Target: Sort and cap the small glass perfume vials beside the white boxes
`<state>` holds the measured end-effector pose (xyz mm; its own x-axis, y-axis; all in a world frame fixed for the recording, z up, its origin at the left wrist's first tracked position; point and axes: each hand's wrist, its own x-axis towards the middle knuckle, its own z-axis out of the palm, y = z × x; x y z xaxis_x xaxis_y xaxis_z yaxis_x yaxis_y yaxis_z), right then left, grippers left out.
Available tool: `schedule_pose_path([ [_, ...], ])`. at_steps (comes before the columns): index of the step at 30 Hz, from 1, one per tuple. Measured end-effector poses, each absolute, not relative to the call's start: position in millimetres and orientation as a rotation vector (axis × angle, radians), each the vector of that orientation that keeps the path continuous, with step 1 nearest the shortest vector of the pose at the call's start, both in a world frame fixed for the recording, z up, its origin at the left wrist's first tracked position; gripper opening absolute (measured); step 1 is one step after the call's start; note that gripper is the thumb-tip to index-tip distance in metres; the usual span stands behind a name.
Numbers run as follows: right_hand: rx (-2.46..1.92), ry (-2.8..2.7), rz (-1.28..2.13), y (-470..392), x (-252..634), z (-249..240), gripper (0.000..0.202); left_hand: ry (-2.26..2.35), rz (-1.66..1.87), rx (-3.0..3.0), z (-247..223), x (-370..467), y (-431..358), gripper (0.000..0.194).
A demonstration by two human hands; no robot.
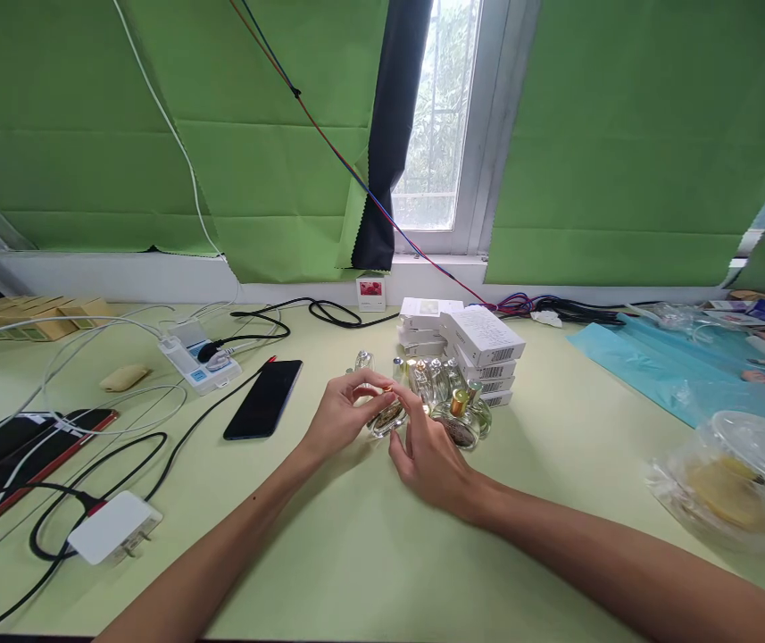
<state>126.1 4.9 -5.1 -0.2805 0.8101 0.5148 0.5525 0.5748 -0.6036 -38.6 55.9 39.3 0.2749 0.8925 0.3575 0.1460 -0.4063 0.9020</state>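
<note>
A small glass perfume bottle (387, 420) is between my hands near the middle of the table. My left hand (338, 415) is closed at its top from the left, thumb and fingers pinched together. My right hand (432, 455) reaches in from the right, its index finger at the bottle's top and its thumb lower down. The fingers hide most of the cap. Just beyond stand several clear perfume bottles (436, 379), and one with a gold cap (458, 402) is beside my right hand. Another bottle (364, 360) shows behind my left hand.
Stacked white boxes (486, 338) stand behind the bottles. To the left are a black phone (263, 399), a power strip (198, 362), a white charger (114, 527) and tangled cables. Right, a plastic-wrapped cup (734, 482) and blue sheet (656, 366).
</note>
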Motion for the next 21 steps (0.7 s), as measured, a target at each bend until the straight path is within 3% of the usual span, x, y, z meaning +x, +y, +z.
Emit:
schedule_pose_path([
  [21,-1.095,-1.983,0.409,4.3,128.1,-2.8,0.06,1.001,1.16,1.852,43.7,-40.4,52.4,0.025],
])
